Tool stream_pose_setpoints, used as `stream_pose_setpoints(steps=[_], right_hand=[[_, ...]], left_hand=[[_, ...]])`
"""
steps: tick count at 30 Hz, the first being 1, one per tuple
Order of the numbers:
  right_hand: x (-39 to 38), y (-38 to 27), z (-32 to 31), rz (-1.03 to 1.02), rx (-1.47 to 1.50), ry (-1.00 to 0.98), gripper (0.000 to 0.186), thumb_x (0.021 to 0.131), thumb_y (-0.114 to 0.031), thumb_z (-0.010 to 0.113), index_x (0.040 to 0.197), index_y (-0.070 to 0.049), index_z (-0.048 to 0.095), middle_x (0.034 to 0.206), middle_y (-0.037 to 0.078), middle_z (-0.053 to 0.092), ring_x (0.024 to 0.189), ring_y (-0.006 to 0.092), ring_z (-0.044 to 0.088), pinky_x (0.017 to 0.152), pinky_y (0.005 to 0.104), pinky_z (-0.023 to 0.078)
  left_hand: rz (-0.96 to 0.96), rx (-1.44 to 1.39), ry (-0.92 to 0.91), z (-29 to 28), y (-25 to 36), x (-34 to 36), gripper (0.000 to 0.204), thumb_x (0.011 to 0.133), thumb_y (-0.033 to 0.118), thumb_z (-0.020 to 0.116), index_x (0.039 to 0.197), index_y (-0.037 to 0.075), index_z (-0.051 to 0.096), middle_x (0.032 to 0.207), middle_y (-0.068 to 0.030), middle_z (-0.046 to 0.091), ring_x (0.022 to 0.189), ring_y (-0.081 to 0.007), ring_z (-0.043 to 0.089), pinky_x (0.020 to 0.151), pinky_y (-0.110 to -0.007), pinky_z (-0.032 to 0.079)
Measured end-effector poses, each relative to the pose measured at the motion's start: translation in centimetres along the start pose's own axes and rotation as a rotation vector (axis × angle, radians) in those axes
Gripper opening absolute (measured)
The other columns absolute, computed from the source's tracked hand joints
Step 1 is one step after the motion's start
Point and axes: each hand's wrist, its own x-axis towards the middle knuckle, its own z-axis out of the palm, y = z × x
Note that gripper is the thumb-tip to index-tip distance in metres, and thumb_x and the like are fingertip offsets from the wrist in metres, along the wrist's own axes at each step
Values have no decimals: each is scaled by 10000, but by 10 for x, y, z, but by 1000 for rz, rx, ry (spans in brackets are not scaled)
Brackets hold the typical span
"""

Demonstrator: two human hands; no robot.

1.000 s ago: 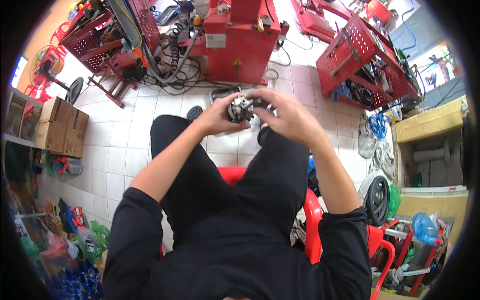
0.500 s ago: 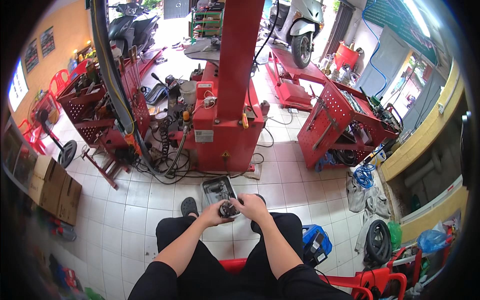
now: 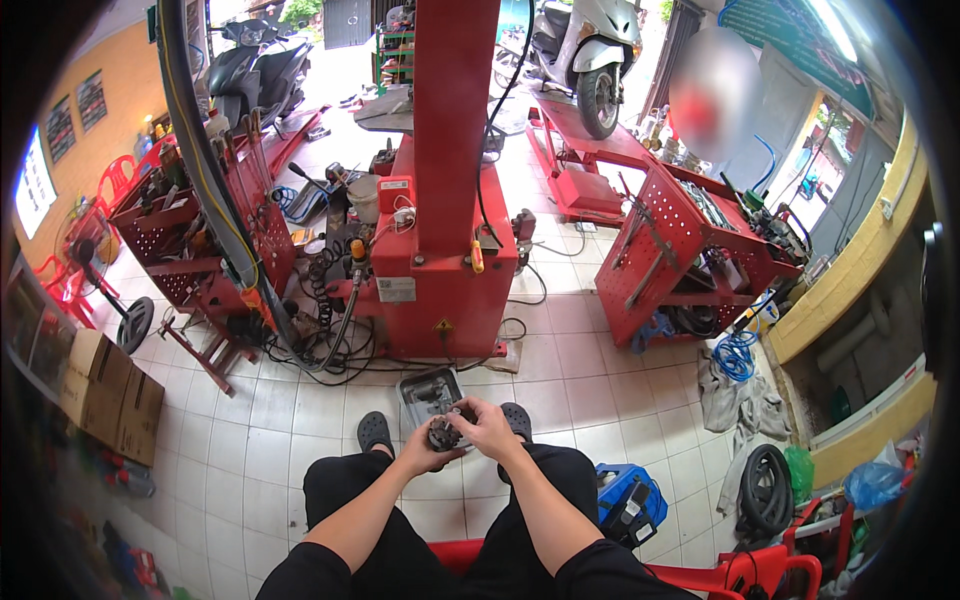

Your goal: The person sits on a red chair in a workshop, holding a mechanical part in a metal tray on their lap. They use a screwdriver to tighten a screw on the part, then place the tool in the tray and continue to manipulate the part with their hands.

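Between my knees, my left hand (image 3: 421,456) is closed around a dark, round, greasy metal part (image 3: 442,434), its upper face showing. My right hand (image 3: 487,430) presses against the part's upper right edge, thumb and fingers pinched together. Whatever lies between those right fingertips is hidden or too small to name. Just beyond both hands, a grey rectangular tray (image 3: 403,402) rests on the tiled floor with dark metal parts inside it.
A red machine with a tall post (image 3: 440,300) stands ahead. Red tool carts flank it, one at left (image 3: 180,275) and one at right (image 3: 640,260). A blue case (image 3: 630,500) sits by my right leg. Cardboard boxes (image 3: 110,400) are at far left. Hoses and cables lie around the machine.
My right hand has shifted up and inward over the part, fingers more bunched. More of the part's round face shows in my left hand. The whole view has tilted slightly.
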Motion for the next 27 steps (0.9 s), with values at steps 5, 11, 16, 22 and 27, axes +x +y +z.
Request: stream_pose_setpoints(steps=[5,11,16,22,27], right_hand=[[2,-10,2,99,7,35,272,827,-243,667,925,8,634,734,77,636,642,124,538,585,272,428],[4,9,7,33,75,63,304,792,-267,697,880,12,616,756,137,635,681,222,600,637,325,474],[3,1,1,-12,-34,69,302,817,-271,673,958,-5,643,714,110,620,626,141,549,606,290,450],[8,13,8,23,56,-114,270,817,-193,636,991,13,631,829,150,648,758,197,621,700,302,487],[3,29,5,121,503,-136,208,878,-94,577,1039,33,611,843,28,624,767,75,556,703,226,461]], left_hand=[[5,64,30,1,-8,2,590,657,205,841,1136,82,521,901,-15,628,744,-92,576,670,-265,490],[67,-5,17,3,-14,7,661,650,189,846,1204,73,505,977,-30,631,811,-104,587,712,-276,497],[149,-32,15,2,-32,13,682,642,197,854,1210,67,499,1022,-60,639,932,-144,599,829,-310,489],[209,87,91,-10,-47,15,667,645,215,850,1204,97,505,1053,-44,620,950,-119,583,833,-304,485],[138,-3,60,4,-14,5,620,646,180,836,1165,78,512,986,-18,620,868,-109,582,787,-278,481]])
